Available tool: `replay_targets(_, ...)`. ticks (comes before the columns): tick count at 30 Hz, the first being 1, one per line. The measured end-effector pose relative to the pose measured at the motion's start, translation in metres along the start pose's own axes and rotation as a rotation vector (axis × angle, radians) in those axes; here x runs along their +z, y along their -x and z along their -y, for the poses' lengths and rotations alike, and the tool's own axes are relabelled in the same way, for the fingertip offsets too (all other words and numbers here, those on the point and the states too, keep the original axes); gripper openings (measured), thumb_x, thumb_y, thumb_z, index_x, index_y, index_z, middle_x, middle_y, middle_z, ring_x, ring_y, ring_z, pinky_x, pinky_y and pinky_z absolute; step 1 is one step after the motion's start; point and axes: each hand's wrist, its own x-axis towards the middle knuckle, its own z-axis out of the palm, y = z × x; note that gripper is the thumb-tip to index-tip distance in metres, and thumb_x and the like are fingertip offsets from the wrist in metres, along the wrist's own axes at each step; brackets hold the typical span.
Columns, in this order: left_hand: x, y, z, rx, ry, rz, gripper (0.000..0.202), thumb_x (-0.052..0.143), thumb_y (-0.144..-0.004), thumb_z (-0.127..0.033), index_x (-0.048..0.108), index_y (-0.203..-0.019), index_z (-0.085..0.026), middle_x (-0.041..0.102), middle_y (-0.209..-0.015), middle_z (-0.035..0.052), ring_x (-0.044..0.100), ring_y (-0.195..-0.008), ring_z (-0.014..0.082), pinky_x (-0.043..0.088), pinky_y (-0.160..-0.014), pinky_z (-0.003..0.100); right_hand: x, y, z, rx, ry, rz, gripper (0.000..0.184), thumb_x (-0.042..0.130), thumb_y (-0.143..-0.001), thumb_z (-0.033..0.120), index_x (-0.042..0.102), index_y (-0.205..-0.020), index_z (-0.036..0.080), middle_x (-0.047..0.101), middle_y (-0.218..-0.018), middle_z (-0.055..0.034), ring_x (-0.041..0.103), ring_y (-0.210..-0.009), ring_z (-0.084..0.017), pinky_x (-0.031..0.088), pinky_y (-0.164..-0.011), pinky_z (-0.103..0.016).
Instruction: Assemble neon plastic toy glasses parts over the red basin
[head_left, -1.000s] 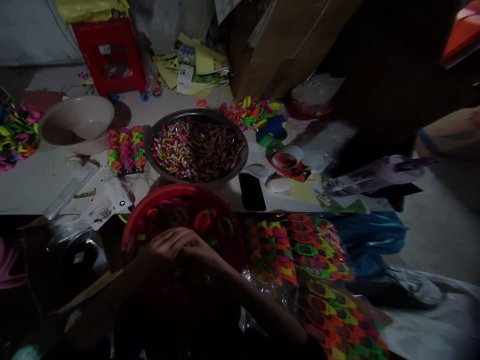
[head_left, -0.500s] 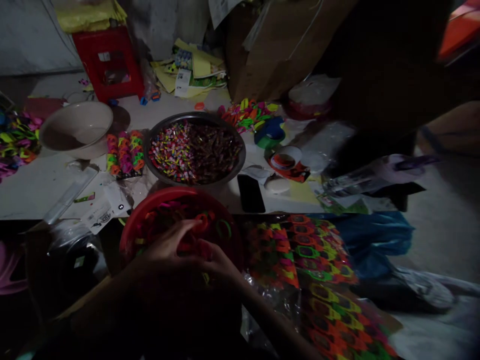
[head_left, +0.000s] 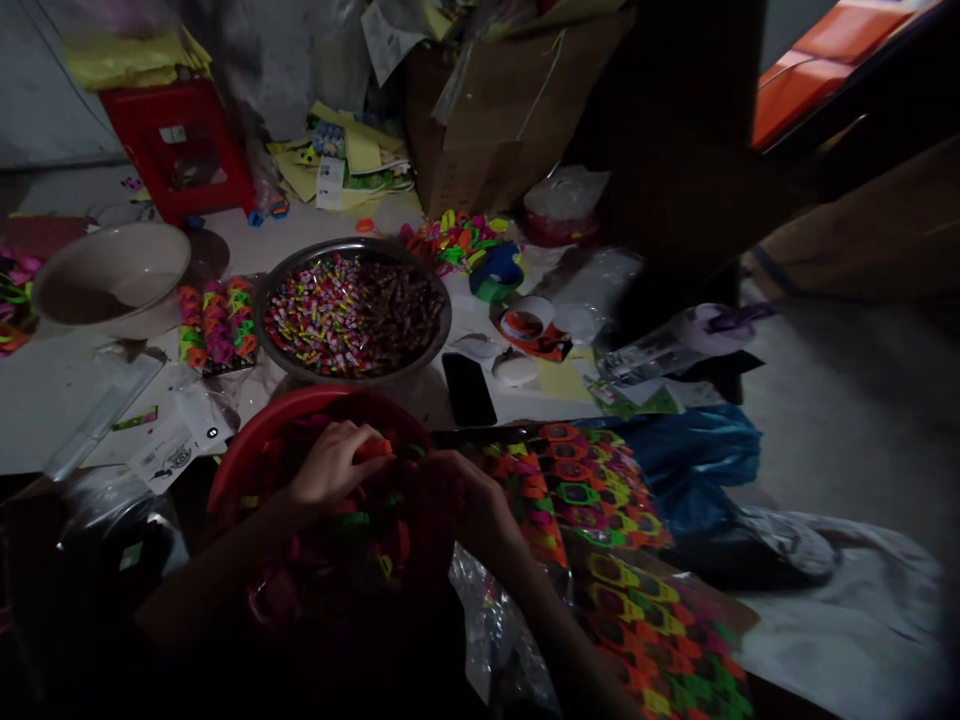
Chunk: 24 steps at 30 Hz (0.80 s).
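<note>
Left hand (head_left: 330, 470): grip pinching orange piece (head_left: 373, 449) over red basin (head_left: 244, 455).
Right hand (head_left: 469, 500): hovering just beside; grip too dark to tell.

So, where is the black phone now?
In the head view the black phone lies on the table, right of the metal bowl, beyond the red basin.

I count from here: hands 2, left hand (head_left: 330, 470), right hand (head_left: 469, 500) | bowls 3, red basin (head_left: 240, 450), metal bowl (head_left: 352, 377), pale bowl (head_left: 112, 275) | phone (head_left: 468, 390) 1 | tape rolls 2, blue-green roll (head_left: 495, 272), white-orange roll (head_left: 529, 320) | red stool (head_left: 176, 150) 1 | cardboard box (head_left: 487, 130) 1 | small neon pieces (head_left: 345, 310): too many to count
</note>
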Motion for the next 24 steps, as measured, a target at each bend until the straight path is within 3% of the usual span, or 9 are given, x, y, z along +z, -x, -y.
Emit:
replay_targets(4, -0.017, 0.010, -0.007, 0.257, -0.137, -0.188, 0.029, 0.052, -0.091, -0.041, 0.064, -0.097, -0.016, 0.068, -0.084, 0.0044, 0.058, -0.083, 0.0200, 0.043, -0.081, 0.034, -0.011, -0.010, 0.018, -0.186, 0.137, -0.032, 0.030, 0.052, -0.078, 0.009, 0.059, -0.105, 0.021, 0.068, -0.102, -0.0074, 0.066, -0.091, -0.019, 0.052, -0.075, -0.026)
replay_targets(7, -0.026, 0.015, -0.012, 0.369, -0.246, -0.245, 0.018, 0.052, -0.093, -0.028, 0.062, -0.100, -0.015, 0.068, -0.086, 0.0038, 0.056, -0.083, 0.0198, 0.041, -0.081, 0.035, -0.011, -0.016, 0.030, -0.315, 0.234, -0.043, 0.034, 0.047, -0.082, 0.005, 0.058, -0.109, 0.021, 0.068, -0.104, -0.0087, 0.066, -0.096, -0.020, 0.053, -0.080, -0.030)
replay_targets(15, -0.031, 0.025, -0.012, 0.401, -0.400, -0.253, 0.014, 0.051, -0.092, -0.018, 0.060, -0.103, -0.016, 0.066, -0.084, 0.0020, 0.054, -0.083, 0.0190, 0.038, -0.086, 0.035, -0.004, -0.021, 0.043, -0.404, 0.345, -0.006, 0.029, 0.047, -0.084, 0.006, 0.056, -0.109, 0.016, 0.067, -0.103, -0.0105, 0.066, -0.092, -0.021, 0.054, -0.078, -0.029)
replay_targets(20, -0.033, 0.027, -0.010, 0.429, -0.448, -0.262, 0.014, 0.048, -0.093, -0.016, 0.060, -0.100, -0.014, 0.064, -0.084, 0.0033, 0.052, -0.084, 0.0195, 0.038, -0.087, 0.036, -0.001, -0.019, 0.045, -0.549, 0.543, 0.023, 0.032, 0.041, -0.088, 0.005, 0.054, -0.117, 0.012, 0.066, -0.106, -0.0161, 0.063, -0.093, -0.024, 0.053, -0.078, -0.035)
replay_targets(24, -0.038, 0.029, -0.006, 0.470, -0.523, -0.227, 0.021, 0.041, -0.095, -0.014, 0.060, -0.104, -0.015, 0.065, -0.091, 0.0052, 0.052, -0.087, 0.0198, 0.037, -0.090, 0.038, 0.000, -0.023, 0.047, -0.532, 0.567, 0.134, 0.025, 0.041, -0.088, 0.005, 0.057, -0.105, 0.014, 0.067, -0.098, -0.0135, 0.064, -0.086, -0.022, 0.052, -0.074, -0.032)
